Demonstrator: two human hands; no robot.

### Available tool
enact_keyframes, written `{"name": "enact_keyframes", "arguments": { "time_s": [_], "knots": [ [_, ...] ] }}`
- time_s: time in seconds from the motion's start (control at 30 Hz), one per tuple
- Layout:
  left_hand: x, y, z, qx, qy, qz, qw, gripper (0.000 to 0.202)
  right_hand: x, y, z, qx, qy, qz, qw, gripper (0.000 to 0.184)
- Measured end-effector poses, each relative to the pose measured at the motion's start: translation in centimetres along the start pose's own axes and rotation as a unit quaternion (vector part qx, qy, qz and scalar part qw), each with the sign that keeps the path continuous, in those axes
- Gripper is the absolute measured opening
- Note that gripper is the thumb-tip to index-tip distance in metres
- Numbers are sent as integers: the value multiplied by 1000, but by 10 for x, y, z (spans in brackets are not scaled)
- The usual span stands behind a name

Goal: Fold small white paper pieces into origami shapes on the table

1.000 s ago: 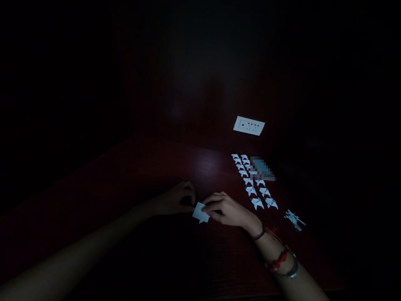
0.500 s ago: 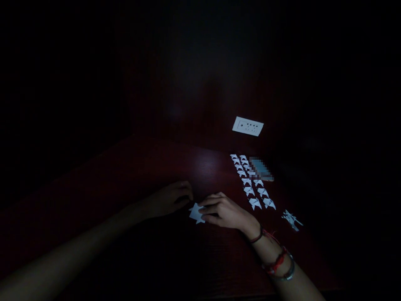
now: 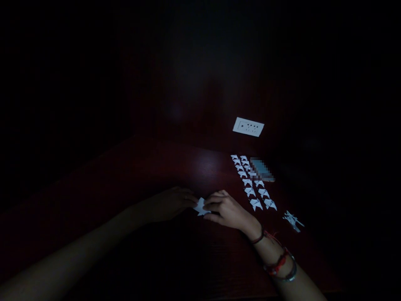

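Observation:
Between my hands lies a small piece of folded white paper [image 3: 201,207], with pointed corners showing at its top and bottom. My right hand [image 3: 226,210] has its thumb and fingers closed on the paper's right side. From the left, my left hand [image 3: 178,202] reaches in, dim in the shadow, with its fingertips pressed on the paper's left edge. The left thumb is hard to make out. Right of my hands, several folded white paper shapes [image 3: 256,204] stand in two rows on the dark red table [image 3: 200,255].
A pixelated phone-like device [image 3: 265,170] lies beside the far end of the rows. A loose pile of thin white paper strips [image 3: 293,220] rests at the right. Behind the table, a white socket plate [image 3: 248,127] is on the wall. The surroundings are very dark.
My left hand has moved right and down onto the paper's left edge. The paper now shows a smaller, narrower outline and sits slightly higher. My right hand has stayed nearly in place.

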State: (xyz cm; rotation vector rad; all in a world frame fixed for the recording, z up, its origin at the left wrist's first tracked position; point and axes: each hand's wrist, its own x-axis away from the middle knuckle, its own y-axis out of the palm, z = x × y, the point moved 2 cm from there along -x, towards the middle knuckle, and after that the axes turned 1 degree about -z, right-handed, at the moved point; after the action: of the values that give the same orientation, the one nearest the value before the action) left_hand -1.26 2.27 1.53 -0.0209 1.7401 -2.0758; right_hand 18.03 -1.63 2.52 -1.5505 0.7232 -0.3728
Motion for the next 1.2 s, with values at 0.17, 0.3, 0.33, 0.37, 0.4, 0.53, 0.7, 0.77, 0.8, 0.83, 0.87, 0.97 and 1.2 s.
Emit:
{"name": "enact_keyframes", "arguments": {
  "time_s": [0.17, 0.3, 0.33, 0.37, 0.4, 0.53, 0.7, 0.77, 0.8, 0.83, 0.87, 0.97, 1.2],
  "knots": [
    [3, 0, -4, 1, 3, -9, 1000, 48, 0, -1, -3, 3, 9, -4, 1000, 27],
    [4, 1, -5, -6, 2, -4, 1000, 48, -1, 0, -3, 0, 11, -5, 1000, 27],
    [3, 2, -5, -11, 4, -2, 1000, 48, -1, 0, -4, -1, 11, -5, 1000, 27],
    [3, 2, -4, -17, 6, -1, 1000, 47, -2, 0, -4, 0, 11, -5, 1000, 27],
    [3, 2, -4, -23, 7, -4, 1000, 47, -2, 0, -4, 2, 12, -5, 1000, 27],
    [4, 2, -3, -34, 4, -15, 999, 47, -2, -1, -6, 12, 15, -8, 1000, 28],
    [4, 2, -3, -24, -1, -4, 1000, 48, -2, -1, -6, 14, 14, -4, 1000, 27],
    [4, 2, -4, -24, -2, -7, 1000, 48, -2, 0, -5, 13, 14, 0, 1000, 26],
    [4, 3, -5, -22, -2, -7, 1000, 48, -2, 0, -5, 11, 14, 2, 1000, 26],
    [4, 4, -6, -20, -2, -5, 1000, 49, -2, 0, -5, 10, 13, 2, 1000, 25],
    [4, 4, -6, -17, -3, -1, 1000, 49, -2, 0, -6, 9, 13, 2, 1000, 25],
    [5, 5, -8, -11, -1, 16, 1000, 50, -2, -1, -6, 12, 13, 1, 1000, 24],
    [4, 6, -4, -26, -14, 1, 1000, 51, -3, -2, -8, 5, -5, -1, 1000, 22]
  ]
}}
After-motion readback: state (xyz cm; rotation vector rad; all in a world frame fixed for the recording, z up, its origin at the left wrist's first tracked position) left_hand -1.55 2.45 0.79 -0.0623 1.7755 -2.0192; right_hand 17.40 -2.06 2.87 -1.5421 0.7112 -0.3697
